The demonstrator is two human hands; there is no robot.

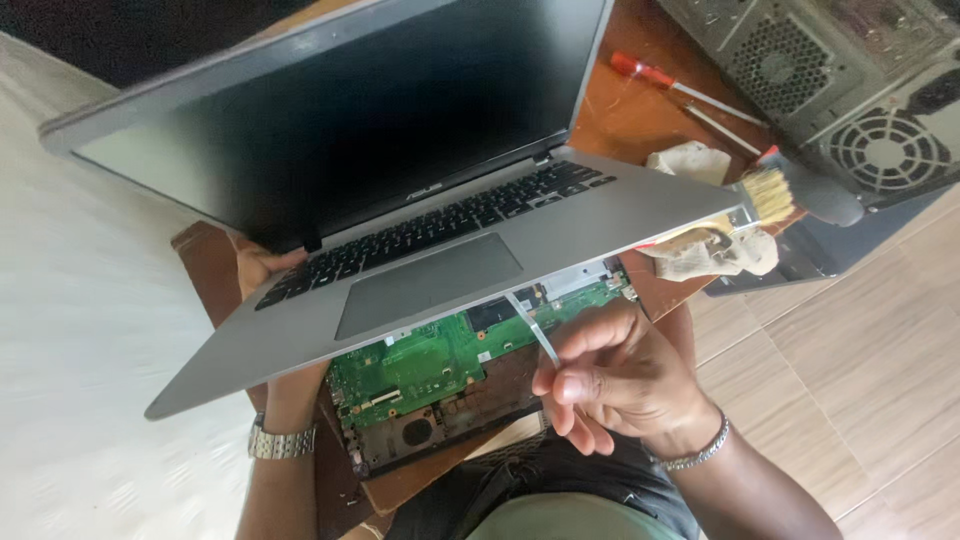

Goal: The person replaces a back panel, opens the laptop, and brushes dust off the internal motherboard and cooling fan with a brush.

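You're at an informal computer repair spot: a small wooden bench (640, 120) on a tiled floor (860, 360), an opened desktop tower (840, 90), red-handled screwdriver (680, 88), dusting brush (800, 195), and a laptop (420, 200) with its green circuit board (440, 355) exposed.

Laptop keyboard deck (560, 235) raised above motherboard (440, 355), ribbon cable (530, 325) between them, screwdrivers (680, 90) behind, brush (790, 195) and cloth (715, 250) right of deck, computer case (850, 80) behind brush.

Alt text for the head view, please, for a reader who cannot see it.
The left hand lifts a grey laptop's keyboard deck off its base, exposing the green circuit board, while the right hand pinches a thin white ribbon cable running under the deck. A brush and red-handled screwdriver lie behind.
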